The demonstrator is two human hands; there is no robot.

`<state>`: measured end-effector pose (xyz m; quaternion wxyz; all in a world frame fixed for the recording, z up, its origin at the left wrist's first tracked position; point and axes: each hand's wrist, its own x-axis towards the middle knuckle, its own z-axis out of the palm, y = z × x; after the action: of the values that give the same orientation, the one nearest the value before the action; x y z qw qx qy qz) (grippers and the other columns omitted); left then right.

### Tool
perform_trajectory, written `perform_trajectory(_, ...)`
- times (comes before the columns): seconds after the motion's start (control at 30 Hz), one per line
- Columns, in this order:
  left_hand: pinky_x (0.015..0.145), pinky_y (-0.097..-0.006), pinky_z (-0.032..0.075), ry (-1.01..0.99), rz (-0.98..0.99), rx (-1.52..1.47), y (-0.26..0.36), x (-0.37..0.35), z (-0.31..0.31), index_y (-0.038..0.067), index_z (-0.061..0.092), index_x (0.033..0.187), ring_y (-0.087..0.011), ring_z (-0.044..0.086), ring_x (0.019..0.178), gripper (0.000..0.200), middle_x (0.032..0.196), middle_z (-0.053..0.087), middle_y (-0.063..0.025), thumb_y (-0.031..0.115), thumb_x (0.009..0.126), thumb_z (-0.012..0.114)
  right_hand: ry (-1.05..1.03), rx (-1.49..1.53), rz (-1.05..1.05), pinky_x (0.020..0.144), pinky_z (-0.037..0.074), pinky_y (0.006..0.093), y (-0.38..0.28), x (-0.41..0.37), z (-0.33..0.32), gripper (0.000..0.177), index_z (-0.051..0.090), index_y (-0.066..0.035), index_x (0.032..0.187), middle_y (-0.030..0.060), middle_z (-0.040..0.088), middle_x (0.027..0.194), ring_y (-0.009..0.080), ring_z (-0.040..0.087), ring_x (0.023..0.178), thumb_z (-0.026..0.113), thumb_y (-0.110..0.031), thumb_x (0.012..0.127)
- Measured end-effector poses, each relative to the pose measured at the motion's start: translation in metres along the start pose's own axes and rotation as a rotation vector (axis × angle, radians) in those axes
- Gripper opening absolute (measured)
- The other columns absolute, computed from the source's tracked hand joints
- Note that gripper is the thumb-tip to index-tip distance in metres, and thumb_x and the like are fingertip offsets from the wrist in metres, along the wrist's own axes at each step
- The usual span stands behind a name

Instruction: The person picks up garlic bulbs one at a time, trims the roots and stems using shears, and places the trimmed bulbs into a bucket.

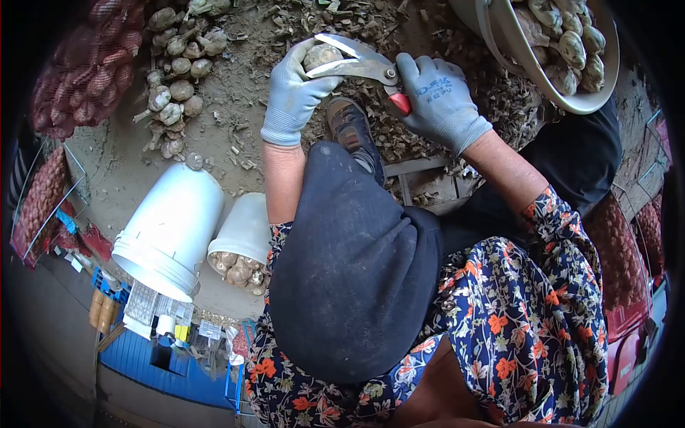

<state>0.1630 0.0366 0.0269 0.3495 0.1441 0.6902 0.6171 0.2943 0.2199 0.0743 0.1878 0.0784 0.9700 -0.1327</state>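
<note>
My left hand (291, 100), in a grey-blue work glove, is closed around a garlic bulb (325, 55) at the top centre. My right hand (441, 103), gloved the same way, grips shears (371, 68) with red handles. The blades are spread and point left, one on each side of the bulb in this view. Most of the handles is hidden inside the right palm. Dry husks and cut stalks (285, 18) litter the ground beyond both hands.
Garlic bulbs (182, 68) lie in a row at left, beside a red mesh sack (93, 71). A bucket (492, 36) of garlic stands upper right. A white bucket (171, 221) and a smaller bucket (250, 225) with bulbs are at left. My knee (349, 250) rises below my hands.
</note>
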Motion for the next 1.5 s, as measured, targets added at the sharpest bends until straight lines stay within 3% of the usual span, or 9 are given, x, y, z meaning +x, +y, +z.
perform_trajectory(0.37, 0.077, -0.0235, 0.050, -0.085, -0.215, -0.162, 0.030, 0.029, 0.035, -0.002, 0.054, 0.118, -0.0080, 0.058, 0.084, 0.046, 0.098, 0.061, -0.0028, 0.003, 0.074, 0.070, -0.097, 0.566, 0.222, 0.070, 0.047, 0.0509, 0.035, -0.019, 0.032, 0.033, 0.048, -0.002, 0.094, 0.0261, 0.061, 0.080, 0.0448, 0.060, 0.082, 0.062, -0.027, 0.078)
perform_trajectory(0.63, 0.085, -0.0354, 0.049, -0.164, 0.952, 0.401, 0.150, 0.102, 0.105, 0.003, 0.060, 0.112, -0.0307, 0.061, 0.093, 0.048, 0.102, 0.062, -0.0147, 0.024, 0.071, 0.074, -0.279, 0.624, 0.312, 0.075, 0.046, 0.0521, 0.040, -0.041, 0.045, 0.039, 0.050, 0.001, 0.096, 0.0297, 0.062, 0.084, 0.0462, 0.060, 0.084, 0.053, -0.036, 0.086)
perform_trajectory(0.73, 0.046, -0.0264, 0.050, 0.329, 0.143, 0.377, 0.092, 0.144, 0.050, 0.004, 0.067, 0.076, -0.0109, 0.060, 0.052, 0.012, 0.066, 0.064, -0.0048, 0.014, 0.082, 0.067, -0.291, 0.698, 0.341, 0.078, 0.046, 0.0509, 0.049, -0.040, 0.040, 0.039, 0.049, 0.001, 0.096, 0.0300, 0.061, 0.088, 0.0460, 0.059, 0.088, 0.054, -0.036, 0.085)
perform_trajectory(0.87, 0.072, -0.0433, 0.053, 0.890, 0.182, 0.901, -0.002, 0.226, -0.064, -0.002, 0.063, 0.084, -0.0337, 0.066, 0.077, 0.025, 0.086, 0.067, -0.0231, 0.021, 0.076, 0.068, -0.382, 0.774, 0.466, 0.083, 0.044, 0.0491, 0.054, -0.030, 0.042, 0.042, 0.047, 0.001, 0.098, 0.0301, 0.060, 0.094, 0.0456, 0.058, 0.095, 0.056, -0.037, 0.084)
perform_trajectory(0.97, 0.085, -0.0442, 0.050, 0.626, -0.304, 1.195, -0.009, 0.263, -0.074, -0.005, 0.059, 0.101, -0.0415, 0.063, 0.093, 0.048, 0.096, 0.065, -0.0272, 0.029, 0.070, 0.072, -0.449, 0.776, 0.472, 0.084, 0.044, 0.0486, 0.049, -0.029, 0.047, 0.044, 0.046, 0.002, 0.099, 0.0295, 0.060, 0.095, 0.0453, 0.058, 0.095, 0.057, -0.038, 0.083)
perform_trajectory(1.07, 0.076, -0.0425, 0.054, 0.518, -0.227, 1.195, -0.054, 0.264, -0.096, -0.004, 0.057, 0.101, -0.0354, 0.066, 0.087, 0.042, 0.095, 0.066, -0.0226, 0.016, 0.068, 0.074, -0.469, 0.775, 0.457, 0.083, 0.044, 0.0481, 0.043, -0.017, 0.044, 0.044, 0.046, 0.002, 0.100, 0.0289, 0.060, 0.096, 0.0451, 0.058, 0.095, 0.057, -0.037, 0.083)
perform_trajectory(1.1, 0.062, -0.0351, 0.054, 0.281, -0.271, 0.445, -0.071, 0.256, -0.112, -0.003, 0.055, 0.106, -0.0247, 0.066, 0.075, 0.041, 0.092, 0.066, -0.0159, -0.003, 0.067, 0.070, -0.484, 0.770, 0.463, 0.083, 0.045, 0.0478, 0.040, -0.014, 0.041, 0.043, 0.046, 0.001, 0.100, 0.0289, 0.060, 0.097, 0.0449, 0.058, 0.095, 0.057, -0.036, 0.083)
perform_trajectory(1.17, 0.047, -0.0237, 0.045, 0.255, -0.323, 0.131, -0.047, 0.203, -0.085, 0.001, 0.044, 0.126, -0.0121, 0.057, 0.058, 0.062, 0.090, 0.063, -0.0081, -0.015, 0.069, 0.063, -0.435, 0.755, 0.441, 0.083, 0.045, 0.0475, 0.039, -0.007, 0.037, 0.042, 0.046, 0.001, 0.100, 0.0280, 0.060, 0.098, 0.0439, 0.059, 0.095, 0.057, -0.036, 0.083)
perform_trajectory(1.5, 0.069, -0.0249, 0.051, 0.047, 0.080, 0.018, 0.024, 0.048, -0.013, 0.006, 0.035, 0.133, -0.0111, 0.058, 0.079, 0.071, 0.096, 0.060, -0.0062, -0.001, 0.072, 0.072, -0.017, 0.296, 0.096, 0.080, 0.047, 0.0473, 0.018, 0.041, -0.021, 0.036, 0.050, -0.005, 0.105, 0.0195, 0.061, 0.095, 0.0356, 0.062, 0.091, 0.058, -0.033, 0.085)
